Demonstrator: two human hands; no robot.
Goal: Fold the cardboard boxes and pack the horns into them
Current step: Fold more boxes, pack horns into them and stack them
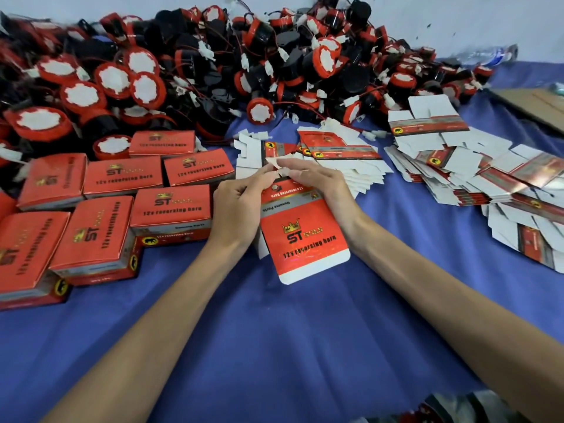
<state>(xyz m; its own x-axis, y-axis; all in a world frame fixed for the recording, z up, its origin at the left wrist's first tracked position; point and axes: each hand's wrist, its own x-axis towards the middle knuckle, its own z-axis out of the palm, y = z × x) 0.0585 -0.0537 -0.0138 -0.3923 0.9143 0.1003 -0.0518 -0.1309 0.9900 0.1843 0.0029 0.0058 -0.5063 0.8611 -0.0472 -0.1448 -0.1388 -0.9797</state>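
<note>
A great heap of black round horns with red rims and white paper faces (189, 71) fills the far side of the blue cloth-covered worktop (274, 346), wires and white plugs tangled through it. Toward the left edge lie my finished red cardboard boxes printed "12v reversing horn" (122, 175), closed, some stacked on one another; what they hold I cannot see. Toward the right edge spread loose stacks of flat red-and-white box blanks (457, 166), with another fan of them just beyond my hands. A brown cardboard sheet (531, 102) sits at the far right corner, below a pale wall.

Near the middle, my left hand (241, 206) and right hand (323, 190) both grip the half-folded red cardboard box (299, 236), fingertips pinching its white end flaps; its long lid flap points toward me.
</note>
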